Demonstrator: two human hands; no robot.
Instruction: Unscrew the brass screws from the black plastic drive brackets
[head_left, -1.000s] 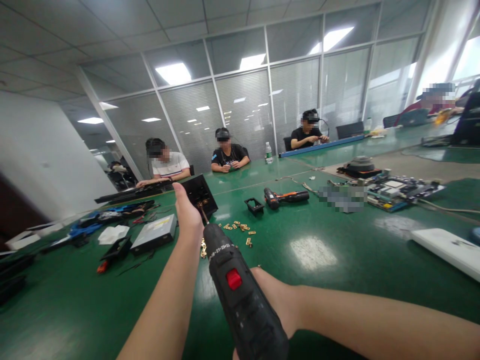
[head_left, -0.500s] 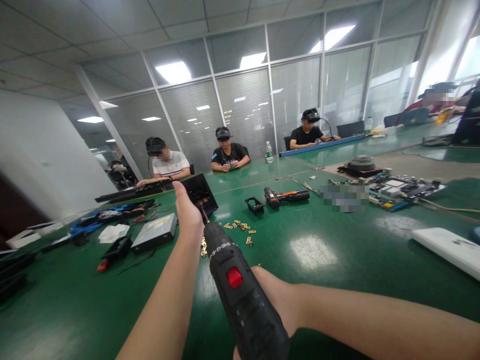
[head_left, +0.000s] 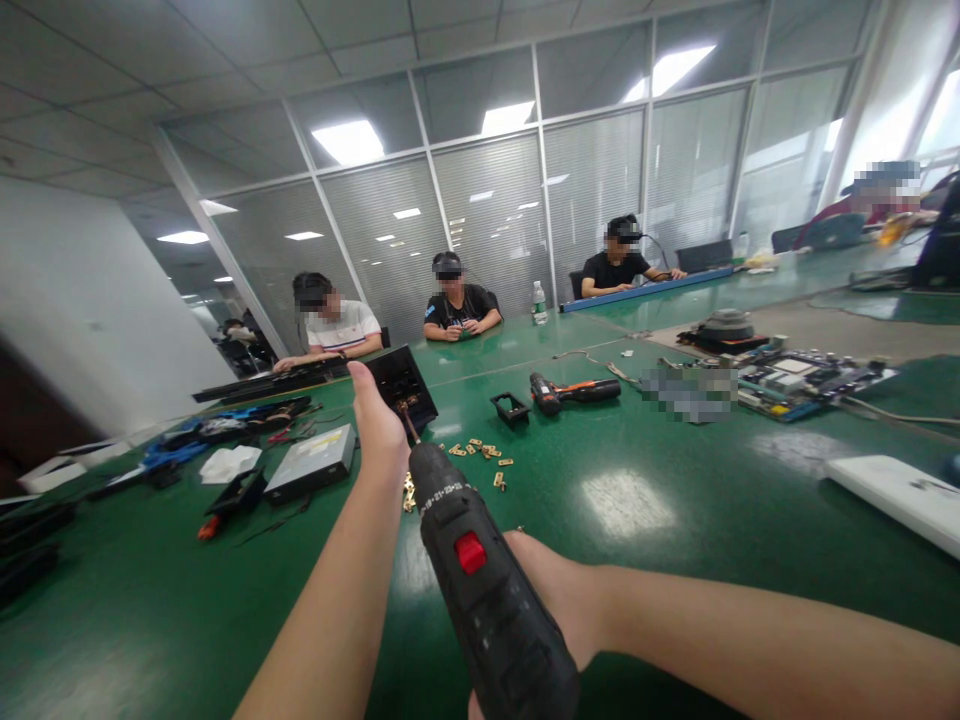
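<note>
A black plastic housing (head_left: 415, 372) is held up and tilted by my left hand (head_left: 376, 425), thumb along its left edge and the other fingers hidden behind it. Brass-coloured parts show inside the housing. My right hand (head_left: 551, 590) grips a black cordless drill (head_left: 487, 590) with a red switch on top; the drill body hides most of the fingers. From the chuck a long bit (head_left: 410, 424) points into the housing, its tip at the brass parts. Small brass plates (head_left: 487, 450) lie scattered on the green table beyond the drill.
On the table (head_left: 675, 560) lie a second drill (head_left: 574, 392), a black frame (head_left: 510, 409), a circuit board (head_left: 806, 375) and a white case (head_left: 896, 500). Leftward are a silver disc drive (head_left: 311, 463) and blue cables (head_left: 176, 450). Several people sit across the table.
The view has shifted very slightly. Both hands, the drill and the housing keep the same position relative to each other.
</note>
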